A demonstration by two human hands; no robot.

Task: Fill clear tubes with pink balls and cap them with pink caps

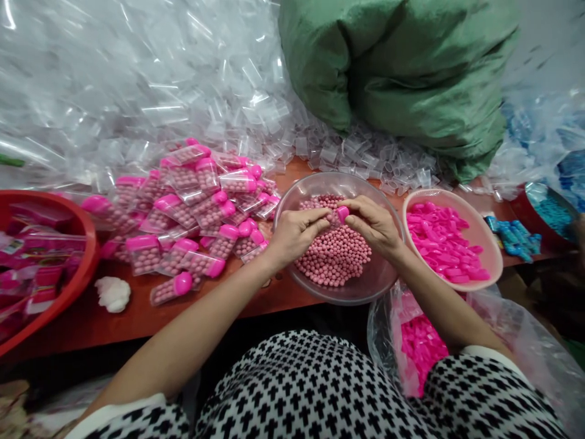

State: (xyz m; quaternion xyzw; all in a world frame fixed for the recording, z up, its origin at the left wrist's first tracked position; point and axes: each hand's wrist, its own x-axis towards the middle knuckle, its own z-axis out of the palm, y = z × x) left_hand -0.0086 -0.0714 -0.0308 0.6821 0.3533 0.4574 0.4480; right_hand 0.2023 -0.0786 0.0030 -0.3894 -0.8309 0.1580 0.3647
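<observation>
Left hand [292, 230]: The fingers were pinched nearly together on a small clear bottle [329, 221], much of it hidden in the grip.
Right hand [377, 224]: Thumb and fingers closed around a bright pink cap [342, 213] at the bottle's right end; whether it was fully seated could not be told.
Bowl: Both hands worked above a see-through bowl [388, 269], partly filled with pink beads [333, 259], on a reddish desk [247, 305].
Capped bottles: A pile of bead-filled bottles [192, 210] with pink tops lay left of the bowl, near a red tub [91, 235] and a white wad [113, 294].
Caps: Loose pink caps [445, 244] filled a pale pink basin [493, 268] just right of the bowl; an open plastic bag [381, 332] below held more pink pieces.
Backdrop: Clear containers [205, 91] were heaped behind, beside a green sack [411, 67].
</observation>
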